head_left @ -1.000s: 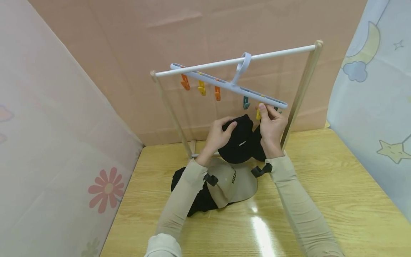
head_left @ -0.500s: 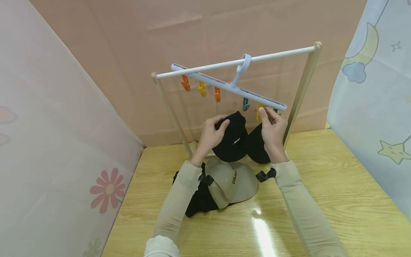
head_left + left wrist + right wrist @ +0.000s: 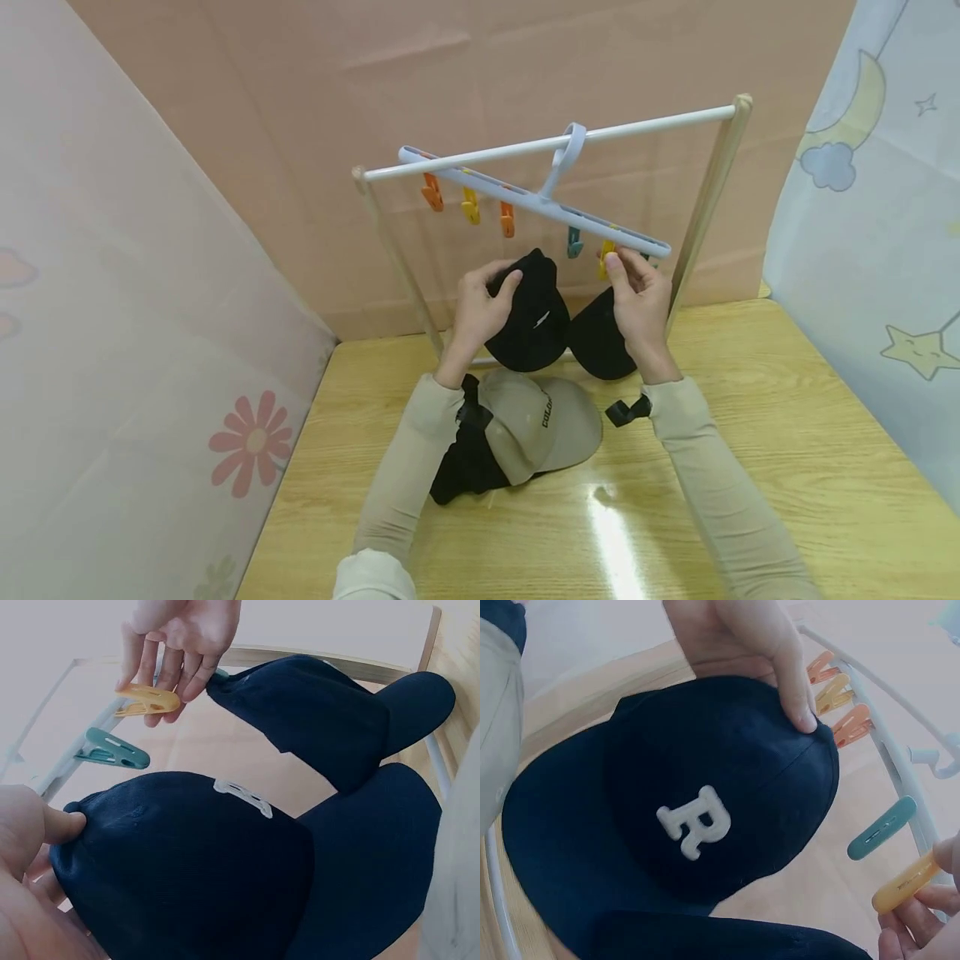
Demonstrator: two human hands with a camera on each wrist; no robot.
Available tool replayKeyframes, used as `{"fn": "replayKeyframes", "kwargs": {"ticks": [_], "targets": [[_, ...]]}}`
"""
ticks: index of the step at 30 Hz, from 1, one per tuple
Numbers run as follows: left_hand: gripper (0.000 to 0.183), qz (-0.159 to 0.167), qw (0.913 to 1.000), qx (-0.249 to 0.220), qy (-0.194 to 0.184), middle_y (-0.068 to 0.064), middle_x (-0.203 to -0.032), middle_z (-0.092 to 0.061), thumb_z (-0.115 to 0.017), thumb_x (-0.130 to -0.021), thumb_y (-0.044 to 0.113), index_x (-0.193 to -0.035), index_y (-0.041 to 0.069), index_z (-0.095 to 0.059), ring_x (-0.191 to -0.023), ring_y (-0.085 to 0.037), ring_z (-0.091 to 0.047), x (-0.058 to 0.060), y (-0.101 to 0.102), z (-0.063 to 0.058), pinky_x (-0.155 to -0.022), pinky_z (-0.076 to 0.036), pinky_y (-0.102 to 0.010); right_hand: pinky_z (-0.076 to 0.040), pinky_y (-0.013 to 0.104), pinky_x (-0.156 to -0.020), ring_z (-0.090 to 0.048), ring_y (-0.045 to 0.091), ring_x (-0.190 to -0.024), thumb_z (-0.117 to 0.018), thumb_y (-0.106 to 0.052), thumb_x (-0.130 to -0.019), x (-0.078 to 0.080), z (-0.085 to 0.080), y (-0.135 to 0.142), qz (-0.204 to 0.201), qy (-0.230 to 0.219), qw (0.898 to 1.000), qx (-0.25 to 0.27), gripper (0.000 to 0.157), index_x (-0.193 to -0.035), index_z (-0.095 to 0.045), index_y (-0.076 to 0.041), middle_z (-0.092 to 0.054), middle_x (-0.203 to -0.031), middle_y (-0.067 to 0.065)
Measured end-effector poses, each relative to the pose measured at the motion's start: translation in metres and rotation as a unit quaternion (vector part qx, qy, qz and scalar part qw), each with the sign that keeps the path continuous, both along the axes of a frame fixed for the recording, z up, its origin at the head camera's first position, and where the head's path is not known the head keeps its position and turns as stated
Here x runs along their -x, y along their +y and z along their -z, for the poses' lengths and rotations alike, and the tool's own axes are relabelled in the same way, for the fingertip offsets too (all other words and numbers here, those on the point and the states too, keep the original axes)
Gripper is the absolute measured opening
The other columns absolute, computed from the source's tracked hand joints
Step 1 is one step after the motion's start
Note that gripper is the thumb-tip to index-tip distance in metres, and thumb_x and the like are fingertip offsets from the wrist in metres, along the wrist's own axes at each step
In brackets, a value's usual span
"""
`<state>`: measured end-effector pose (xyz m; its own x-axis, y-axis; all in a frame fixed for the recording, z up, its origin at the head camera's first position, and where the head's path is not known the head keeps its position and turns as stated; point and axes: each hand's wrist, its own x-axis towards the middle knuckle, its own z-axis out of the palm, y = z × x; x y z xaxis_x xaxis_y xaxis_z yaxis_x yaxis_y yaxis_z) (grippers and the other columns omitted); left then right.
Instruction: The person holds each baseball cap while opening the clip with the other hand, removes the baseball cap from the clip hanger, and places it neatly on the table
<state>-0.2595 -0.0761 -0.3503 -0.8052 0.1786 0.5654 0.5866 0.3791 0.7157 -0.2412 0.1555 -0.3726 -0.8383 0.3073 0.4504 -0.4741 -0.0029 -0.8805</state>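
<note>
My left hand (image 3: 483, 310) grips a dark baseball cap (image 3: 528, 327) by the back of its crown, thumb outside. A white letter R (image 3: 696, 823) on that cap's front shows in the right wrist view. Up at the hanger (image 3: 525, 198), my right hand (image 3: 643, 302) pinches a yellow clip (image 3: 154, 699) between thumb and fingers. Behind it, a second dark cap (image 3: 300, 712) hangs near the hanger's right end, its back edge at a teal clip mostly hidden by my hand. The held cap's brim overlaps the second cap in the left wrist view.
A white rail (image 3: 480, 156) on a wooden frame bears the tilted hanger. Another teal clip (image 3: 574, 242), two orange clips and a yellow clip hang along it. Below, a beige cap (image 3: 517, 417) lies over black fabric (image 3: 465, 467) on the wooden table (image 3: 787, 467).
My left hand has drawn the held cap leftward and slightly up, away from the hanging cap, of which more shows. My right hand stays at the yellow clip.
</note>
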Motion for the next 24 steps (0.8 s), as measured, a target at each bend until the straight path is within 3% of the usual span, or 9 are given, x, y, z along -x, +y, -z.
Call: {"fn": "replayKeyframes", "kwargs": {"ticks": [5,14,24], "targets": [[0.022,-0.018,0.9995,-0.013,0.02,-0.018,-0.114,-0.08,-0.068,-0.106,0.012,-0.119,-0.001,-0.079,-0.099,-0.03,-0.078,0.0,-0.005,-0.007,-0.089,-0.062,-0.041,-0.053,0.02,-0.105,-0.07,0.0,-0.116,-0.065,-0.02,-0.108,-0.001,0.001,0.0,0.02,-0.001,1.0,-0.01,0.038,-0.139,-0.068,0.001,-0.07,-0.139,0.022],[0.021,-0.044,0.9983,-0.034,0.021,-0.018,-0.113,-0.08,-0.07,-0.104,0.011,-0.117,-0.001,-0.08,-0.103,-0.031,-0.078,-0.004,-0.01,-0.017,-0.093,-0.062,-0.043,-0.055,0.014,-0.095,-0.072,-0.004,-0.106,-0.067,-0.013,-0.107,-0.002,0.004,0.001,0.037,0.031,0.999,-0.019,0.035,-0.138,-0.069,0.002,-0.07,-0.134,0.028],[0.019,-0.059,0.996,-0.065,0.016,-0.017,-0.11,-0.081,-0.072,-0.103,0.011,-0.115,0.0,-0.081,-0.105,-0.031,-0.077,-0.012,-0.018,-0.023,-0.094,-0.062,-0.047,-0.053,0.016,-0.101,-0.069,0.002,-0.114,-0.067,-0.004,-0.105,-0.009,0.008,0.005,0.026,0.044,0.998,-0.027,0.037,-0.141,-0.066,0.004,-0.067,-0.142,0.024]]}}
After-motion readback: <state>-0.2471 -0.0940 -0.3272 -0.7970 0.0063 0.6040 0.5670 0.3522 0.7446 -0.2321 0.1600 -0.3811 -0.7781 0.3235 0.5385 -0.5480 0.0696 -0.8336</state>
